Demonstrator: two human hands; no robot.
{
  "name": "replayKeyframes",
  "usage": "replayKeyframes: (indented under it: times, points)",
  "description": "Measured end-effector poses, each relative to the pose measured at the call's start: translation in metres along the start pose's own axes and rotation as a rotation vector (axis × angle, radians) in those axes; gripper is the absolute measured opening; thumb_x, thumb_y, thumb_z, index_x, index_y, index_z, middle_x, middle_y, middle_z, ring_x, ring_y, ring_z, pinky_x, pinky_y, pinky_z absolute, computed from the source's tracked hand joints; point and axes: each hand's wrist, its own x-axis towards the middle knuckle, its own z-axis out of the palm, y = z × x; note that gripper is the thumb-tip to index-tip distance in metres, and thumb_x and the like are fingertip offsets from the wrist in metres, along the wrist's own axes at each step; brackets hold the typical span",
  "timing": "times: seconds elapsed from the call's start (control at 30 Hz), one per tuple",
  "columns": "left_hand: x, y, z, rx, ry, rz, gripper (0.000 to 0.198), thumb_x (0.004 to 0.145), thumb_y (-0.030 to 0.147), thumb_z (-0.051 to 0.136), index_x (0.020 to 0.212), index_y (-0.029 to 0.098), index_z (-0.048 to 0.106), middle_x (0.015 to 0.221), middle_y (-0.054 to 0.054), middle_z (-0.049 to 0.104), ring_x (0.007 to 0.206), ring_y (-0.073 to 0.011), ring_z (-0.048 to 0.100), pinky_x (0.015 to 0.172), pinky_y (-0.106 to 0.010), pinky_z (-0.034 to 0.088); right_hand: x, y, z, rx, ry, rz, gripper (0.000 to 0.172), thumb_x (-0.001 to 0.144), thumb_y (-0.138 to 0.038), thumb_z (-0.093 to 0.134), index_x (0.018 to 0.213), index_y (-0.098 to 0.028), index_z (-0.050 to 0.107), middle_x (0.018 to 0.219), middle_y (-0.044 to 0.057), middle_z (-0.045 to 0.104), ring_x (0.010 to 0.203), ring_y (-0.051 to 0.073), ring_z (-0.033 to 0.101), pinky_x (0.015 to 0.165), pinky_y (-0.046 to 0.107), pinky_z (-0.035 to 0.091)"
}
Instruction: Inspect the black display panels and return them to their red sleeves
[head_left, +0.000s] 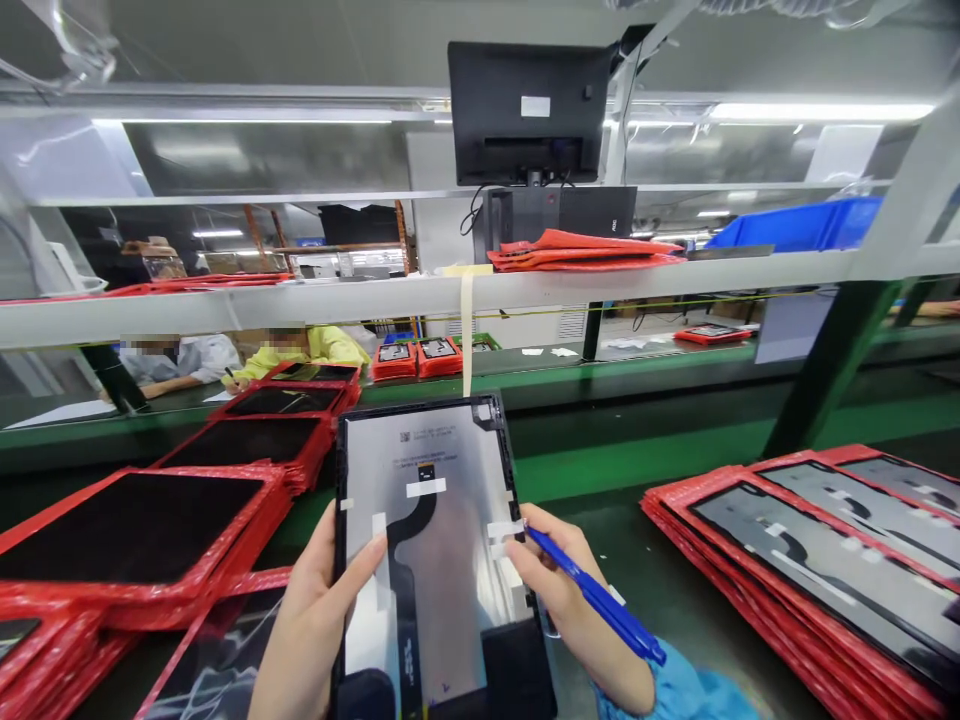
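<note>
Between my hands is a tablet screen panel (pixel 457 600), tilted up with its silvery back towards me. A black flex cable (pixel 409 590) and several strips of white tape show on that back. My left hand (pixel 319 590) grips the panel's left edge, thumb on the back. At the right edge, my right hand (pixel 559 570) holds the panel with its thumb and also keeps a blue pen (pixel 600 600) in its fingers. The pen slants down to the right, its tip end near the panel's edge.
Stacks of red bubble bags (pixel 225 570) bearing dark screens stand at the left. More red bags (pixel 750 580) with silvery panels lie at the right. A white shelf rail (pixel 360 300) crosses ahead, below a monitor (pixel 529 115). Two people sit beyond, at the left.
</note>
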Motion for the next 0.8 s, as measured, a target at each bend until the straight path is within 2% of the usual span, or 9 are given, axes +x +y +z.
replayKeyframes:
  times: [0.1,0.17,0.27,0.33,0.43,0.53,0.6,0.67,0.8]
  points:
    - [0.005,-0.002,0.000,-0.020,-0.012,0.001,0.079,0.066,0.034,0.081,0.137,0.032,0.047,0.123,-0.001,0.068,0.108,-0.0247,0.065,0.080,-0.024,0.056,0.004,0.011,0.003,0.043,0.071,0.021,0.026,0.081,-0.038,0.062,0.063,-0.021,0.054,0.054,-0.008,0.028,0.050,0.010,0.027,0.047,0.025,0.026]
    - [0.010,-0.005,-0.002,-0.034,-0.025,0.008,0.075,0.069,0.033,0.079,0.137,0.029,0.048,0.124,-0.002,0.068,0.110,-0.0241,0.064,0.085,-0.025,0.054,0.005,0.018,0.003,0.118,0.128,0.080,0.022,0.076,-0.041,0.069,0.073,-0.020,0.065,0.056,-0.005,0.044,0.053,0.012,0.040,0.051,0.025,0.036]
    - [0.019,-0.008,-0.006,-0.051,-0.078,0.006,0.068,0.071,0.031,0.077,0.134,0.027,0.052,0.125,-0.002,0.068,0.113,-0.0241,0.063,0.090,-0.026,0.052,0.006,0.024,0.000,0.303,0.204,0.202,0.036,0.063,-0.043,0.083,0.090,-0.022,0.074,0.082,0.002,0.069,0.072,0.020,0.060,0.066,0.029,0.050]
    - [0.025,-0.011,-0.008,-0.064,-0.109,0.004,0.063,0.071,0.030,0.077,0.130,0.026,0.055,0.124,-0.003,0.068,0.113,-0.0245,0.062,0.091,-0.028,0.051,0.007,0.025,-0.002,0.418,0.221,0.257,0.039,0.058,-0.043,0.086,0.090,-0.023,0.076,0.087,0.004,0.073,0.073,0.020,0.064,0.066,0.029,0.052]
    - [0.031,-0.013,-0.010,-0.085,-0.126,0.000,0.059,0.073,0.029,0.076,0.129,0.024,0.056,0.123,-0.003,0.069,0.112,-0.0249,0.063,0.093,-0.030,0.050,0.012,0.022,-0.002,0.519,0.169,0.302,0.035,0.055,-0.043,0.089,0.083,-0.025,0.077,0.075,0.002,0.075,0.064,0.017,0.066,0.056,0.026,0.053]
    - [0.033,-0.014,-0.008,-0.086,-0.116,0.005,0.058,0.071,0.029,0.077,0.126,0.023,0.059,0.119,-0.004,0.070,0.110,-0.0260,0.064,0.094,-0.032,0.050,0.018,0.022,0.002,0.582,0.141,0.329,0.034,0.052,-0.044,0.090,0.077,-0.025,0.078,0.075,0.003,0.077,0.073,0.022,0.071,0.061,0.029,0.057]
    - [0.032,-0.015,-0.007,-0.086,-0.095,0.025,0.057,0.071,0.030,0.077,0.124,0.022,0.060,0.117,-0.005,0.071,0.109,-0.0265,0.064,0.093,-0.033,0.050,0.020,0.023,0.003,0.588,0.138,0.318,0.032,0.056,-0.044,0.088,0.080,-0.026,0.077,0.078,0.003,0.079,0.081,0.024,0.072,0.068,0.031,0.058]
    - [0.031,-0.015,-0.005,-0.091,-0.074,0.040,0.055,0.071,0.031,0.076,0.123,0.022,0.061,0.115,-0.005,0.072,0.109,-0.0269,0.064,0.092,-0.034,0.051,0.023,0.025,0.001,0.540,0.105,0.281,0.032,0.067,-0.045,0.082,0.090,-0.024,0.076,0.085,0.006,0.079,0.088,0.026,0.072,0.071,0.032,0.058]
    - [0.027,-0.014,-0.005,-0.026,-0.029,0.094,0.048,0.074,0.034,0.074,0.119,0.021,0.063,0.114,-0.005,0.072,0.110,-0.0264,0.063,0.091,-0.032,0.050,0.026,0.027,-0.011,0.300,0.087,0.132,0.034,0.084,-0.043,0.067,0.112,-0.023,0.065,0.113,0.010,0.074,0.107,0.028,0.067,0.086,0.038,0.056]
